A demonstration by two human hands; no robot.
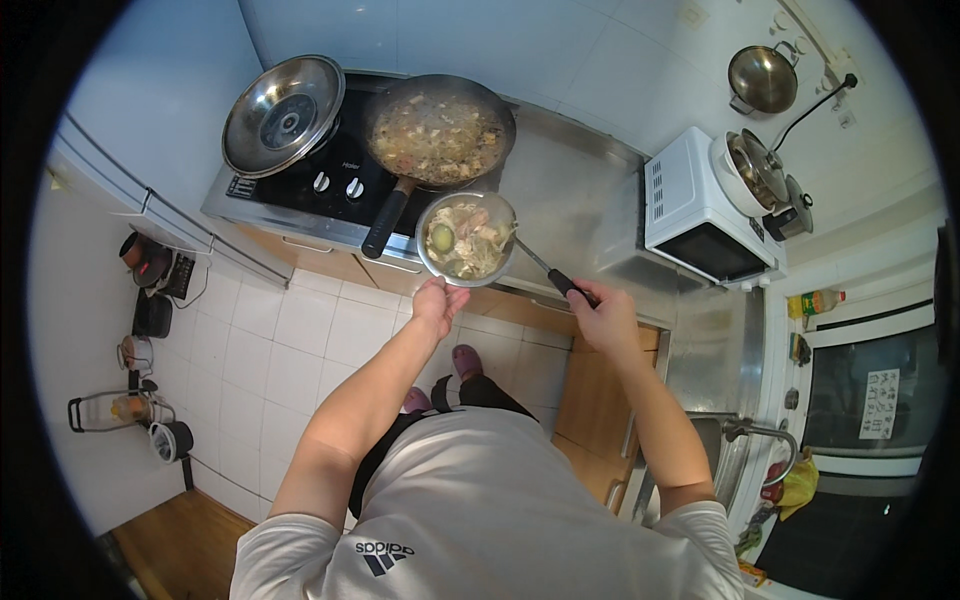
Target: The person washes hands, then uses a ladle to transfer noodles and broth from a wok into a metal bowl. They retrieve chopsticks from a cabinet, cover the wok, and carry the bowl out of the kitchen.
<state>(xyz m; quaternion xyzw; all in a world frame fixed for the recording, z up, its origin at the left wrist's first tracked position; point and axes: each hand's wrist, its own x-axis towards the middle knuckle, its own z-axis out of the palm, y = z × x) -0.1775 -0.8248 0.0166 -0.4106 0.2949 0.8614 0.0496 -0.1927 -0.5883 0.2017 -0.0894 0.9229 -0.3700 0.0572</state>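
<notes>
My left hand (441, 306) holds a round metal bowl (466, 279) by its near rim. Shredded, cooked food and greenish round pieces (442, 238) fill the bowl. My right hand (604, 315) grips the black handle of a metal ladle or turner (534, 255), whose head reaches the bowl's right side; its exact shape is hard to tell. Just beyond the bowl, a large dark wok (501, 154) full of soupy, chunky food stands on the gas hob (300, 196), its black handle pointing towards me.
A wide metal pan (238, 142) sits tilted on the hob's left burner. To the right are the steel countertop (559, 172), a white microwave oven (679, 180) with pots on top, and a sink faucet (780, 439). Wooden cabinet doors (600, 390) lie below the counter.
</notes>
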